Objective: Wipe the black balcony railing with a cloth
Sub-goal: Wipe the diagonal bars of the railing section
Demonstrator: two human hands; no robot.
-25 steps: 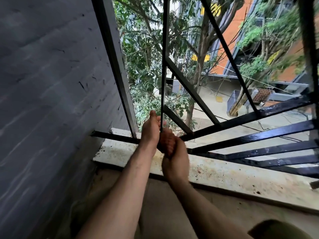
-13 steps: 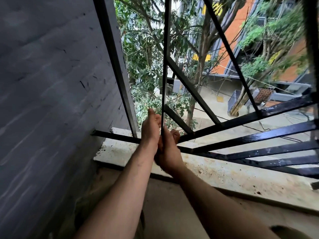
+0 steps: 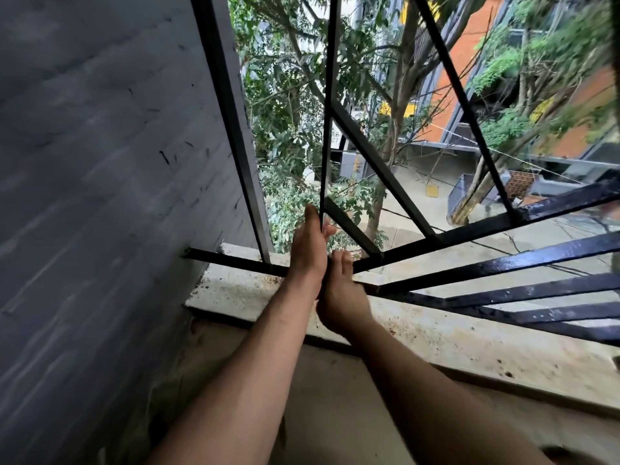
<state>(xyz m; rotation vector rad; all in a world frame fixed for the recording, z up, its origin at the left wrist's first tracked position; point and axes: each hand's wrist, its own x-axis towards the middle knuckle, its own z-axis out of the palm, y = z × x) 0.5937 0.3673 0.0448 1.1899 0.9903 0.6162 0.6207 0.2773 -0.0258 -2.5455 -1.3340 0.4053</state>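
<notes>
Outdoor balcony on an upper floor of a building in a built-up neighbourhood. Evidence: black metal railing (image 3: 496,263) fixed above a stained concrete ledge (image 3: 436,333); grey painted side wall (image 3: 100,162); trees (image 3: 285,129) at eye level; street (image 3: 419,196) far below; orange building (image 3: 469,62) opposite.

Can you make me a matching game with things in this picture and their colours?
Things:
1. railing
2. wall
3. far building
4. tree leaves

Colours:
A. green
B. black
C. orange
D. grey

Pairs: 1-B, 2-D, 3-C, 4-A
</notes>
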